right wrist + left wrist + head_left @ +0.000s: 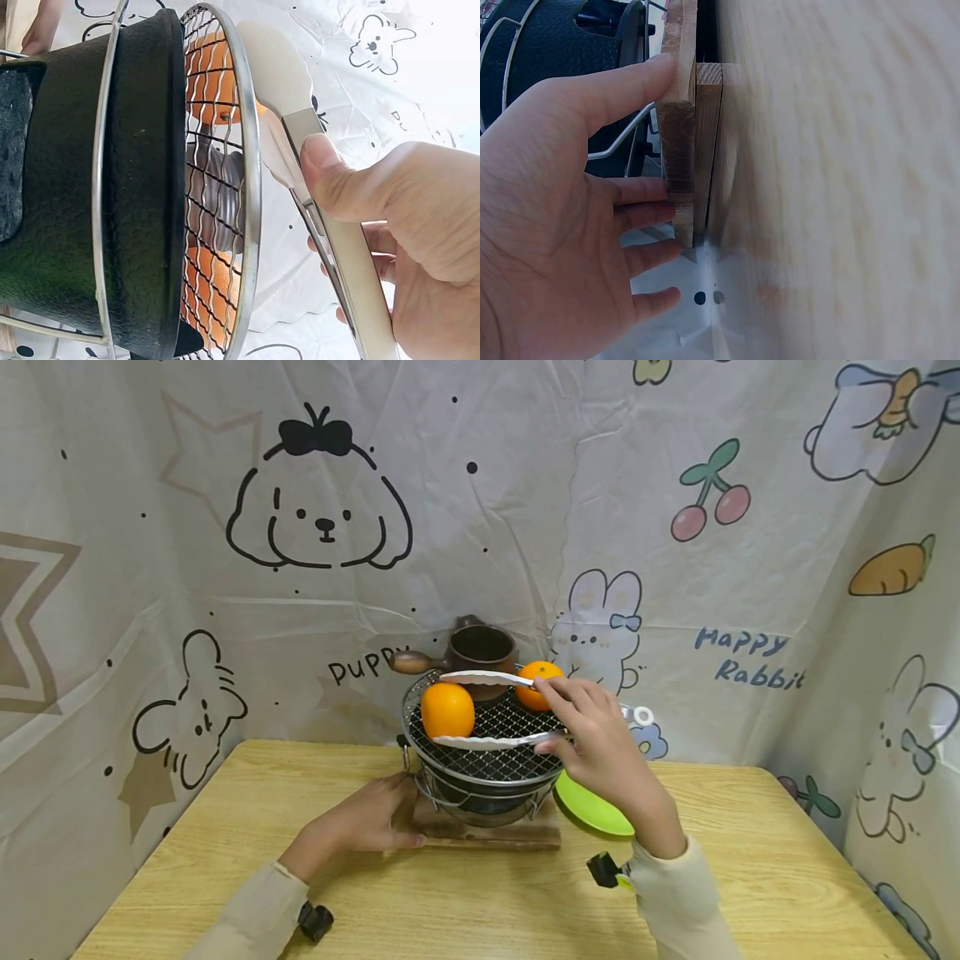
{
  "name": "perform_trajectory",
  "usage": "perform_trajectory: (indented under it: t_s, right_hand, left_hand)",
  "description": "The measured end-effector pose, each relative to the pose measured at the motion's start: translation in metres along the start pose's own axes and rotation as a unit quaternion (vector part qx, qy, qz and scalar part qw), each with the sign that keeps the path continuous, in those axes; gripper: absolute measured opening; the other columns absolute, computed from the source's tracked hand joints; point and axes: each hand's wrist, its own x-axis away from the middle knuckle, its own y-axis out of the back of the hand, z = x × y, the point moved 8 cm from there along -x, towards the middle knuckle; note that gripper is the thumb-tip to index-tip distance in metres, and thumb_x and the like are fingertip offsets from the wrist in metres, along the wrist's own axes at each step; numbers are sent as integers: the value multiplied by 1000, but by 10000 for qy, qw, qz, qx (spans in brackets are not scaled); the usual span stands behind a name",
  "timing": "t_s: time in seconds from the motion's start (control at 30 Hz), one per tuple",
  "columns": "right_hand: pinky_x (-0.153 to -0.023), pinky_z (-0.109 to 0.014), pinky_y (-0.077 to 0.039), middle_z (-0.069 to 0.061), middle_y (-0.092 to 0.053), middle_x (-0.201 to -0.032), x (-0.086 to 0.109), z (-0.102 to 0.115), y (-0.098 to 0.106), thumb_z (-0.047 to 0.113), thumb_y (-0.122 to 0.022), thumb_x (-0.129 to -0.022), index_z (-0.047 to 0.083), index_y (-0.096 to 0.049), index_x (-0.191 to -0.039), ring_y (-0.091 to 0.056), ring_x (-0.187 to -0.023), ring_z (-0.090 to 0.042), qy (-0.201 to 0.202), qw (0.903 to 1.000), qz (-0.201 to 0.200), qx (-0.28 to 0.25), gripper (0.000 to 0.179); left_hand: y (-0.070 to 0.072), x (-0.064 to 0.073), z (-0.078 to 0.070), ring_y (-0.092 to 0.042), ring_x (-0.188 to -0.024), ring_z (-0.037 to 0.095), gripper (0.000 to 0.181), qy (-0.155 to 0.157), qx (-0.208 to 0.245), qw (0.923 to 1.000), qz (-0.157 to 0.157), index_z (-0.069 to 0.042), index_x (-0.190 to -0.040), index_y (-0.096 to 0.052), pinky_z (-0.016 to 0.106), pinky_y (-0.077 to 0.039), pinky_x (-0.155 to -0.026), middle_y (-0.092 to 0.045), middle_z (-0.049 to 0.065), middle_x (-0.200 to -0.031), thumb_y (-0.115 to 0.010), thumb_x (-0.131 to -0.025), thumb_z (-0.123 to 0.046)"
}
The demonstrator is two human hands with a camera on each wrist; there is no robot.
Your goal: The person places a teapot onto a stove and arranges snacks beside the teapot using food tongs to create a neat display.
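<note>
Orange fruit (447,710) sits left on the wire rack (510,762), between the parted arms of the tongs (480,743); contact unclear. Right hand (603,745): thumb and fingers curled round tongs. Left hand (367,817): fingers spread, nearly straight, touching wooden board (487,833). Second fruit (543,672): rack's far right.

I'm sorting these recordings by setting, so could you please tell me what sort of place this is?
It looks like a small staged tabletop set-up, probably indoors: a cartoon-printed cloth hangs behind and at both sides of a wooden table, which bears a small grill.
</note>
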Motion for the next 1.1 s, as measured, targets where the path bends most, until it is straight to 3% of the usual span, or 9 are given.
perform_trajectory:
  t_s: [1.1]
  right_hand:
    - [-106, -58, -39, -20, -61, -136, 0, 3, 9, 14, -86, -78, 1, -56, -144, -52, -125, -41, -110, 9996, -53, 267, 74]
  left_hand:
    - [1, 1, 0, -51, -136, 45, 95, 113, -17, 9999, 81, 6, -149, -44, 57, -39, -116, -51, 29, -148, -71, -85, -58]
